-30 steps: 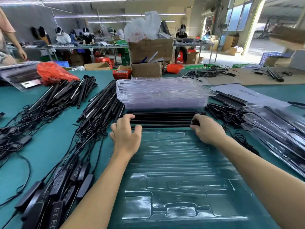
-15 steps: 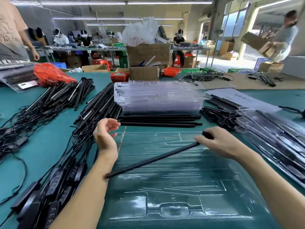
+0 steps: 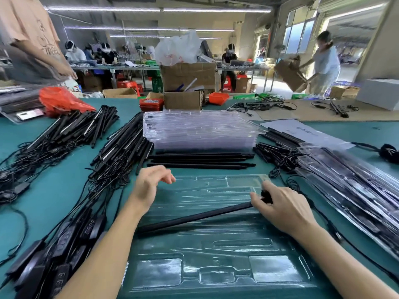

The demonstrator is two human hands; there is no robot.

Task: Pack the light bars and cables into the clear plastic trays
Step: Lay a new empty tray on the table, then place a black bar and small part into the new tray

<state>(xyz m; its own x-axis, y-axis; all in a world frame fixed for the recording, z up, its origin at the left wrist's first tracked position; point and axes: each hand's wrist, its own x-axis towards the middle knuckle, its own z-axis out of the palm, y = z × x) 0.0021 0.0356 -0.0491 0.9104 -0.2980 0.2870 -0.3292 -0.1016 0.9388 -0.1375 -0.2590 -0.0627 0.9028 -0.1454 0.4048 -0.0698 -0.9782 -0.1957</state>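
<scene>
**One light bar goes into the tray**

The right hand (image 3: 280,209) pinches one end of a black light bar (image 3: 194,219), angling it across the clear plastic tray (image 3: 216,275) on the table (image 3: 54,190), probably to seat it in a long groove. The left hand (image 3: 149,186) hovers with fingers relaxed, holding nothing, likely ready to guide the far end.

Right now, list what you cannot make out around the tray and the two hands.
Head view only:
- Light bar: right end hidden under the right hand.
- Clear tray: near edge cut off by the frame bottom.
- Left hand: blurred, fingertips unclear.
- Paper sheet: print too small.
</scene>
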